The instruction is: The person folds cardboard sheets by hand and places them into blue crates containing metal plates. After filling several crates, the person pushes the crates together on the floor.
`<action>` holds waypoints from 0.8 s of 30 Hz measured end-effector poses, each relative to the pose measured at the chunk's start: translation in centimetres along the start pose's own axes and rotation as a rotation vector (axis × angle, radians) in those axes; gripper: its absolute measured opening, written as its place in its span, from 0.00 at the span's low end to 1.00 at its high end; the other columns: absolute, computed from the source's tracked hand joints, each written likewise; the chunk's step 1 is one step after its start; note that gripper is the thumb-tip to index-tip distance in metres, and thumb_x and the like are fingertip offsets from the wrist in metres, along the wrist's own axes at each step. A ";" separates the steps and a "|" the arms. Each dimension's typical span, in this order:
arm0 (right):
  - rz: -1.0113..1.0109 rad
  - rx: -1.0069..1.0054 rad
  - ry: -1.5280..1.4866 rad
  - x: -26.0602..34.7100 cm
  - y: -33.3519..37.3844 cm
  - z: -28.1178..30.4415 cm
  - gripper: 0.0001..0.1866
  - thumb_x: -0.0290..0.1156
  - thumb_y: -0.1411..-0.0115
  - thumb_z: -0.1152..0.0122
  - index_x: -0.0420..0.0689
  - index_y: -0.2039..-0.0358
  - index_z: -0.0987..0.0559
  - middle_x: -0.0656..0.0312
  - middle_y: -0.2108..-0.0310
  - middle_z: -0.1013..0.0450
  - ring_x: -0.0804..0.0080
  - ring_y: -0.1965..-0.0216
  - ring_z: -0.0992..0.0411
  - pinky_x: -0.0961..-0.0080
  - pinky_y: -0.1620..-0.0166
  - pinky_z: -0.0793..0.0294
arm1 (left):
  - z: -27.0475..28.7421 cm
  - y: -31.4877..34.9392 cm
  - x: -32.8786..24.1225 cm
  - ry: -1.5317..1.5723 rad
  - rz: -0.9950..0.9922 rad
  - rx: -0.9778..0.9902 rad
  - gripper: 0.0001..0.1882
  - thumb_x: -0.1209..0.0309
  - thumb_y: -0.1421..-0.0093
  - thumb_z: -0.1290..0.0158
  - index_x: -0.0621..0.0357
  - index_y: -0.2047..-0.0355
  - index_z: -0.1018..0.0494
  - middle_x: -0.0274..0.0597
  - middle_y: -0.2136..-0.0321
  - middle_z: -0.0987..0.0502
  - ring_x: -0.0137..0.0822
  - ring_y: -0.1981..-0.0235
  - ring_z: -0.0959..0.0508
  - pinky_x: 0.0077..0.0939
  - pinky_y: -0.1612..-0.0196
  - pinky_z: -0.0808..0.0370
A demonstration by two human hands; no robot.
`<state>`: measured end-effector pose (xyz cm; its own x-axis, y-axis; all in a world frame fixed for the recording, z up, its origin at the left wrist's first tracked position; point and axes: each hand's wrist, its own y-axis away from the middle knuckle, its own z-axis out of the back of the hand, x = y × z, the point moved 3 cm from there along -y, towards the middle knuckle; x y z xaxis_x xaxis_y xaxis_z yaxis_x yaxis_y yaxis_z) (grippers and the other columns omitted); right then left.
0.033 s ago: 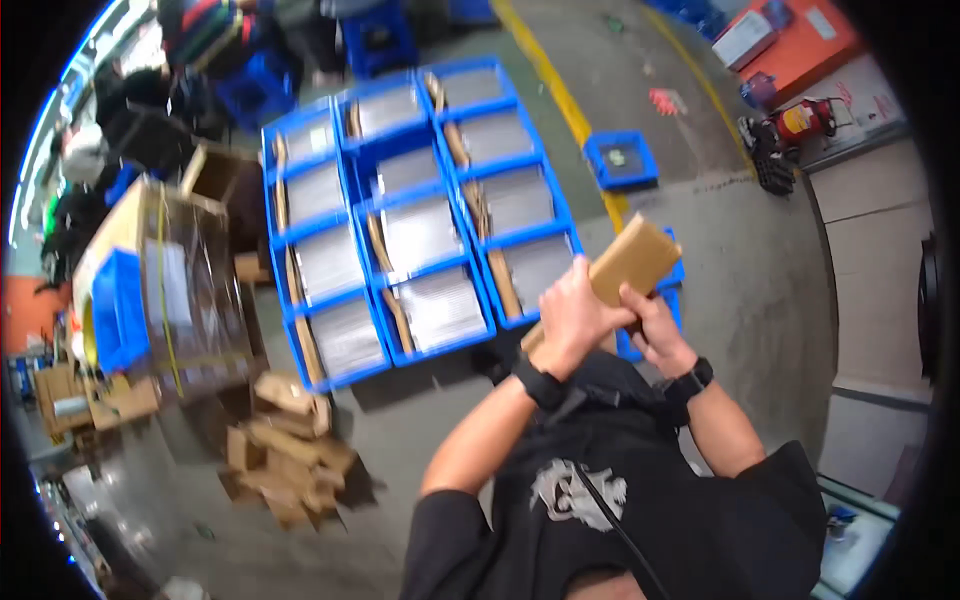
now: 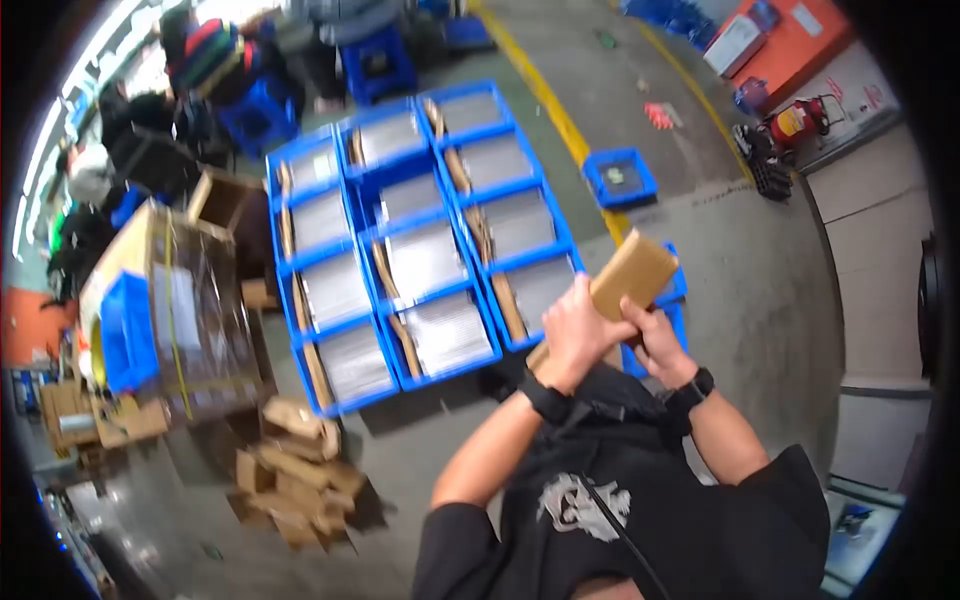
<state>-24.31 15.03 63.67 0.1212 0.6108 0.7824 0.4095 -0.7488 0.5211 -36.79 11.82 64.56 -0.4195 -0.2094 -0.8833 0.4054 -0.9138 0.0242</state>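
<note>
A folded piece of brown cardboard [image 2: 632, 275], long and flat, is held up in front of my body and slants toward the upper right. My left hand [image 2: 580, 325] wraps round its middle, and a lower end of the cardboard pokes out beside that wrist. Gripping its near right edge is my right hand [image 2: 655, 340], thumb pressed on the face and fingers partly hidden. Just left of my hands stand several blue crates [image 2: 520, 345] in rows on the floor. Thin grey sheets [image 2: 445, 335] are packed in the crates, with brown cardboard strips [image 2: 508, 305] along their left sides.
Flattened cardboard scraps [image 2: 300, 485] lie on the floor at lower left. Behind them stands a big wrapped carton [image 2: 200, 325] with a blue bin [image 2: 127, 330] against it. A small blue crate [image 2: 620, 178] sits by the yellow floor line [image 2: 545, 95]. Blue stools [image 2: 380, 65] are farther back.
The whole scene sits slightly lower in the picture, as the view has tilted a little. Both hands keep the same hold on the cardboard.
</note>
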 end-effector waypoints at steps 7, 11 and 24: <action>0.313 0.061 0.242 3.0 -2.8 4.6 0.23 0.38 0.42 0.45 0.37 0.51 0.33 0.58 0.56 0.31 0.72 0.54 0.33 0.75 0.51 0.34 | -4.1 -1.7 -2.6 0.055 -0.040 -0.007 0.31 0.55 0.62 0.36 0.62 0.64 0.34 0.54 0.72 0.26 0.51 0.67 0.24 0.39 0.65 0.27; 0.380 0.144 0.298 6.0 -4.4 7.0 0.24 0.40 0.41 0.46 0.36 0.51 0.33 0.58 0.56 0.31 0.72 0.55 0.32 0.75 0.51 0.34 | -7.6 -3.8 -1.4 0.287 -0.264 0.158 0.32 0.59 0.60 0.34 0.63 0.60 0.35 0.47 0.70 0.25 0.44 0.67 0.23 0.36 0.63 0.27; 0.176 -0.050 -0.221 10.4 -13.8 21.2 0.24 0.45 0.41 0.47 0.39 0.53 0.31 0.61 0.59 0.30 0.74 0.57 0.32 0.77 0.53 0.34 | -22.2 -11.5 -6.3 0.467 0.243 0.469 0.29 0.63 0.58 0.34 0.66 0.59 0.31 0.42 0.65 0.24 0.32 0.65 0.24 0.25 0.60 0.27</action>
<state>-9.54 37.20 57.41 0.3824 0.5078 0.7719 0.3207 -0.8564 0.4046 -20.76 31.34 59.41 0.0739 -0.3509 -0.9335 0.0061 -0.9359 0.3523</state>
